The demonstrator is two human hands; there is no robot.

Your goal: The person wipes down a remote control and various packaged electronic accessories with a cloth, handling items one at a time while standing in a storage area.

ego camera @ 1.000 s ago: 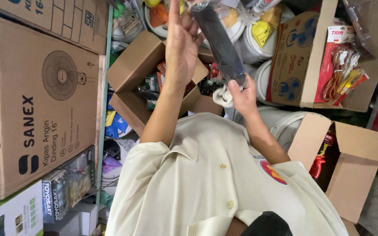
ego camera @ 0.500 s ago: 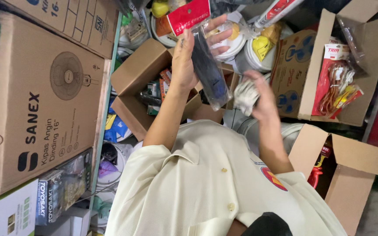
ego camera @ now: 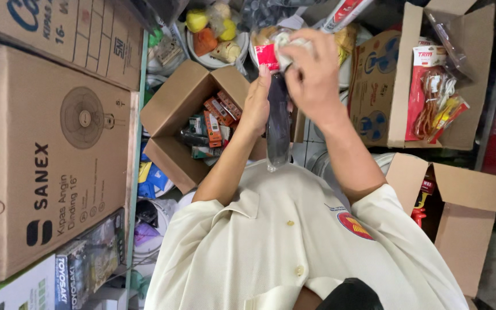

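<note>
In front of the person's chest, both hands are up on a long dark packaged item (ego camera: 278,123) with a red header card at its far end. The picture seems flipped, so which hand is which is a bit of a guess. The left hand (ego camera: 258,106) sits along the side of the package about midway, fingers curled round its edge, so the dark plastic runs right along the palm and fingertips. The right hand (ego camera: 312,77) is closed over the top end, also bunching a white cloth (ego camera: 289,46) against the red card, fingers tight. The near end of the package points back at the cream shirt (ego camera: 294,241). Just behind the hands is an open cardboard box (ego camera: 170,106) full of small orange packs. A big fan carton (ego camera: 47,155) stands off to the side.
</note>
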